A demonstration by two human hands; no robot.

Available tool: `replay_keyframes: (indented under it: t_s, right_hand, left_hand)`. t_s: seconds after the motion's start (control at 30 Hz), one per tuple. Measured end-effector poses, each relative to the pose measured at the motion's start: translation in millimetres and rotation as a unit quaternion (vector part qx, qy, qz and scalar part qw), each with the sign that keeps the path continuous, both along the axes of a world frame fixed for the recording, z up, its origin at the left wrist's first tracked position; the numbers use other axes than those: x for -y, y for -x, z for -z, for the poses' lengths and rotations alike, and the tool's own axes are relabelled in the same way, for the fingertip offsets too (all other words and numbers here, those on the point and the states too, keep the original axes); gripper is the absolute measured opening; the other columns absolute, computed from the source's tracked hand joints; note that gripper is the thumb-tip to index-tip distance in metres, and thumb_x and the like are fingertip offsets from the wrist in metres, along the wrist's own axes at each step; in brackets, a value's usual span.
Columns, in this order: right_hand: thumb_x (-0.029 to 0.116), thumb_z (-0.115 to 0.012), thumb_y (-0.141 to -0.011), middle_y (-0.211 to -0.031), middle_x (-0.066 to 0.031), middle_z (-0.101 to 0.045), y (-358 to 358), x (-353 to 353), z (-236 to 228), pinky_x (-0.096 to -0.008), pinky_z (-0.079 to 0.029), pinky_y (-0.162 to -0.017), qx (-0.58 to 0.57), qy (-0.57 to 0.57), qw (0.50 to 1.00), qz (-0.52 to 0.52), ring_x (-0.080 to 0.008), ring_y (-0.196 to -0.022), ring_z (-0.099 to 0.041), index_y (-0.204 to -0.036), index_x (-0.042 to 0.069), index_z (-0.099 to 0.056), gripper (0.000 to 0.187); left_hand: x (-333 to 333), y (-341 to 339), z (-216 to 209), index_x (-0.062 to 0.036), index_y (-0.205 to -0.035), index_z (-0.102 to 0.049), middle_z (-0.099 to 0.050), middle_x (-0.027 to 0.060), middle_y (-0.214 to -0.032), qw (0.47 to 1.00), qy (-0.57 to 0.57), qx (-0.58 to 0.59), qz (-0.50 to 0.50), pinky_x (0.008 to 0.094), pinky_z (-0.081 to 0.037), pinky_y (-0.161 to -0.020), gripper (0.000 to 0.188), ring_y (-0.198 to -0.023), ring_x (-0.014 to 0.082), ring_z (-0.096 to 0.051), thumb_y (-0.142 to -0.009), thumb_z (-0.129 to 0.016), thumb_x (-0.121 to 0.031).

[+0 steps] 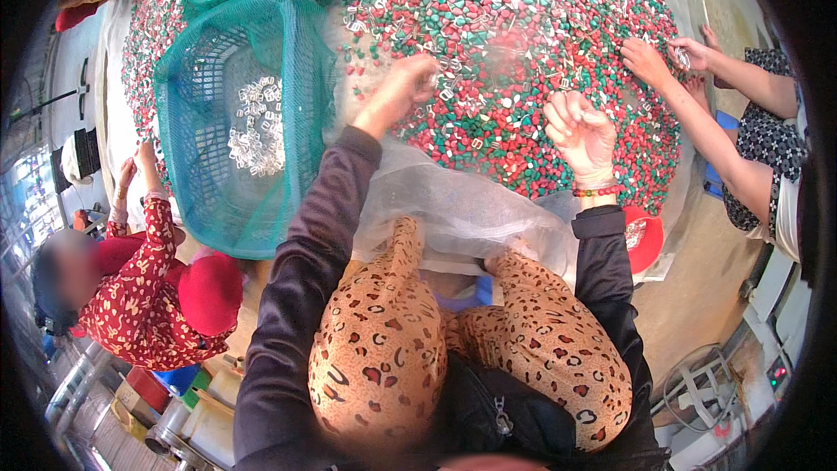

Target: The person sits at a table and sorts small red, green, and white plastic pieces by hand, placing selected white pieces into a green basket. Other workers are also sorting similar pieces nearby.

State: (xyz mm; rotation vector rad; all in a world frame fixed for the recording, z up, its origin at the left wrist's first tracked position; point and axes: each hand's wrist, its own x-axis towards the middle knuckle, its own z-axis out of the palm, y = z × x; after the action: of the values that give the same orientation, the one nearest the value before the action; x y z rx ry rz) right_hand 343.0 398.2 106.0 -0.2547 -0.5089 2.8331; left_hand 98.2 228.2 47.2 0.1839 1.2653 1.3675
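A big heap of small red, green and white pieces (514, 61) lies on a clear plastic sheet (453, 201) in front of me, with white clip-like parts mixed in. My left hand (403, 87) reaches over the heap's near left side, fingers pinched together on a small white piece. My right hand (580, 133) hovers palm-up over the heap's near right edge, fingers curled closed; what it holds is hidden. A red bead bracelet sits on that wrist. My knees in leopard-print trousers (384, 340) are below.
A green mesh basket (235, 122) holding white clip parts (257, 126) stands left of the heap. A person in a red patterned top (144, 288) sits at lower left. Another person's hands (658, 59) pick at the heap's right side. A red bowl (643, 240) lies by my right arm.
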Motion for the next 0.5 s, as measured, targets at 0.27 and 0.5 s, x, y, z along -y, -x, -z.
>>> replay_keyframes:
  t_s: [0.27, 0.5]
  right_hand:
    - [0.012, -0.053, -0.079, -0.077, -0.0049, -0.034, 14, 2, -10, -0.0274, -0.034, -0.061, 0.041, 0.048, 0.998, 0.026, -0.0156, -0.073, -0.037, -0.073, 0.007, -0.036, 0.019]
    - [0.023, -0.045, -0.098, -0.062, 0.0039, -0.026, 16, -12, 11, -0.0230, -0.027, -0.049, 0.183, -0.057, 0.981, -0.031, -0.0090, -0.055, -0.029, -0.067, 0.013, -0.032, 0.035]
  left_hand:
    - [-9, 17, -18, -0.0060, -0.087, -0.065, -0.063, 0.0036, -0.087, 0.987, 0.041, -0.130, 0.087, 0.0303, -0.045, -0.061, 0.033, -0.079, 0.0164, -0.060, -0.086, -0.061, -0.038]
    - [-40, -20, 38, -0.0095, -0.086, -0.071, -0.068, 0.0153, -0.083, 0.654, 0.168, -0.670, 0.308, 0.0445, -0.052, -0.075, 0.033, -0.083, 0.0330, -0.067, -0.079, -0.069, -0.042]
